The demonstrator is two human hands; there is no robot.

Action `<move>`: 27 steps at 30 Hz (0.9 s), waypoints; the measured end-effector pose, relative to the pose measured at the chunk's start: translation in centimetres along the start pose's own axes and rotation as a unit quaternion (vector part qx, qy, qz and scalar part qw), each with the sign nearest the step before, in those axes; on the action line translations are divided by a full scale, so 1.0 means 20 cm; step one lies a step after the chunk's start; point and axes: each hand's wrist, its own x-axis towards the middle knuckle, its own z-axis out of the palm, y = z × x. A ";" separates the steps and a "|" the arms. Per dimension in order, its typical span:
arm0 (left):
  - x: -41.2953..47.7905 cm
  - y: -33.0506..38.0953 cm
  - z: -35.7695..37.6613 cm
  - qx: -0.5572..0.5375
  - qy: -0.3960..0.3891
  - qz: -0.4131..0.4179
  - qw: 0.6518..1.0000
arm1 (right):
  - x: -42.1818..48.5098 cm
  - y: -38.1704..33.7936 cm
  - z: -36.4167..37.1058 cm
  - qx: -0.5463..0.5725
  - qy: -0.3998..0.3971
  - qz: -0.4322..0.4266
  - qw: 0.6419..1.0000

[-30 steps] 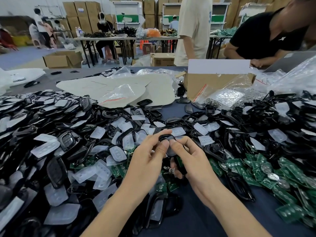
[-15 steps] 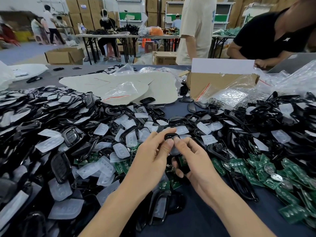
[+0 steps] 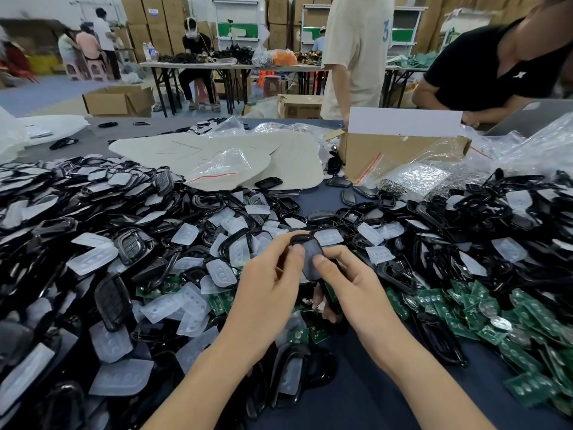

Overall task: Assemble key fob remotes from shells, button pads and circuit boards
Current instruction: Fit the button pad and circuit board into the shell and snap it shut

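- Cardboard box (image 3: 400,153), white flap raised: on the desk (image 3: 372,398), beyond the grip (image 3: 296,252), to its right.
- Clear plastic bags (image 3: 223,167), red-striped, lying on cream sheets (image 3: 173,150): beyond the grip, to its left.
- White bag (image 3: 52,127): far left.
- Person in black shirt (image 3: 496,72), leaning in: far right.
- Person in cream shirt (image 3: 356,51), standing: behind the box.
- Open carton (image 3: 117,100) on the floor (image 3: 46,94), seated person (image 3: 195,57) at a folding table (image 3: 173,64), stacked cartons (image 3: 148,23): far beyond, left.

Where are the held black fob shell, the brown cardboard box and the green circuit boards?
black plastic fob shell (image 3: 311,254), head view, its face.
brown cardboard box (image 3: 393,147), head view, front wall.
green circuit boards (image 3: 459,325), head view, pile's middle.
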 end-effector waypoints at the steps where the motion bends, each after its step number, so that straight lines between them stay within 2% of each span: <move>1: 0.00 0.00 0.00 -0.004 0.013 -0.005 1.000 | 0.00 0.00 0.00 -0.017 0.003 -0.004 1.000; 3: 0.00 0.00 0.02 -0.004 0.023 -0.005 1.000 | 0.00 0.01 0.01 -0.031 0.010 -0.005 0.999; 7: -0.03 0.01 0.05 -0.005 -0.010 -0.015 1.000 | 0.00 0.02 0.00 -0.015 0.019 -0.003 1.000; 11: -0.03 0.01 0.06 -0.004 0.008 -0.021 1.000 | 0.01 0.04 0.00 0.006 0.009 0.005 1.000; 17: -0.01 0.00 0.03 -0.017 0.062 -0.037 0.997 | 0.05 0.07 -0.02 0.112 0.023 0.081 0.990; 27: 0.02 0.00 -0.01 -0.114 0.056 -0.072 0.989 | 0.06 0.07 -0.03 0.214 -0.003 0.071 0.974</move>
